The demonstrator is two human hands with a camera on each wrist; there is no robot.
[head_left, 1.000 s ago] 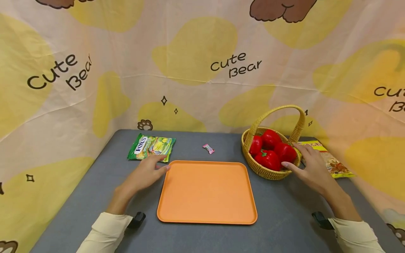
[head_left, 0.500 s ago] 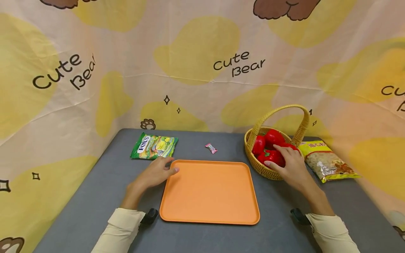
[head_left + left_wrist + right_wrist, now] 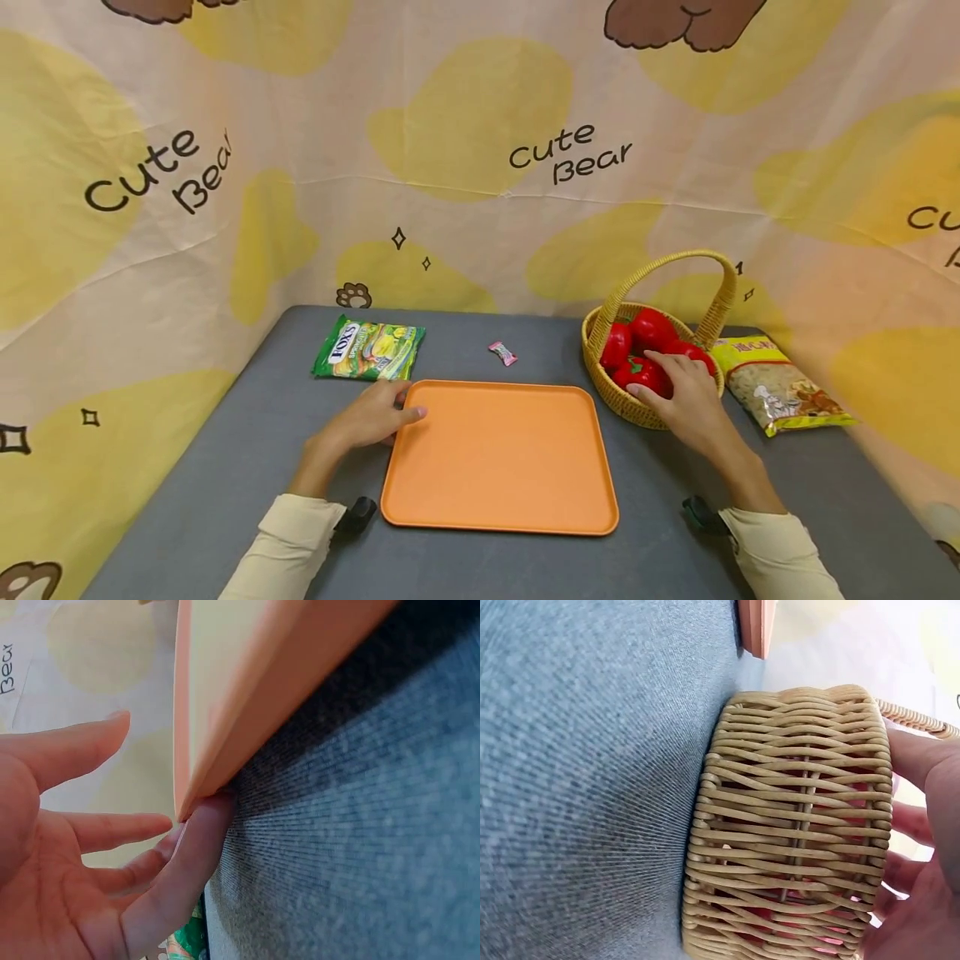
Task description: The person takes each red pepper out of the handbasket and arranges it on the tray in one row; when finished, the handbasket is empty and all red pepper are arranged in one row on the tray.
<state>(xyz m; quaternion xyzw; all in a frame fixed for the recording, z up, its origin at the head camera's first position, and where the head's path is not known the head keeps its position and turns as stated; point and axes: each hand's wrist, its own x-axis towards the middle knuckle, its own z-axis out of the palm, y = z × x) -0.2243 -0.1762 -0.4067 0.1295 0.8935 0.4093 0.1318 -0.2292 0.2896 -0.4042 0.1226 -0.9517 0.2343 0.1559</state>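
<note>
An orange tray (image 3: 495, 458) lies flat in the middle of the grey table (image 3: 225, 467). My left hand (image 3: 378, 414) rests at the tray's far left corner with its fingers fairly straight. In the left wrist view one finger (image 3: 195, 855) touches the tray's edge (image 3: 247, 712) from below. A wicker basket (image 3: 622, 404) with a handle holds several red peppers (image 3: 651, 327). My right hand (image 3: 671, 385) reaches over the basket's near rim, its fingers curled round the front red pepper (image 3: 643, 372). The right wrist view shows the basket's wall (image 3: 795, 817) and that hand (image 3: 922, 847) above it.
A green candy bag (image 3: 367, 352) lies at the far left of the table. One small pink wrapped candy (image 3: 502, 353) sits behind the tray. A yellow snack bag (image 3: 780, 385) lies right of the basket. A printed cloth backdrop (image 3: 480, 208) encloses the table.
My right hand has moved from the basket's right rim into the basket and onto the front pepper. The left hand has slid slightly right along the tray's corner.
</note>
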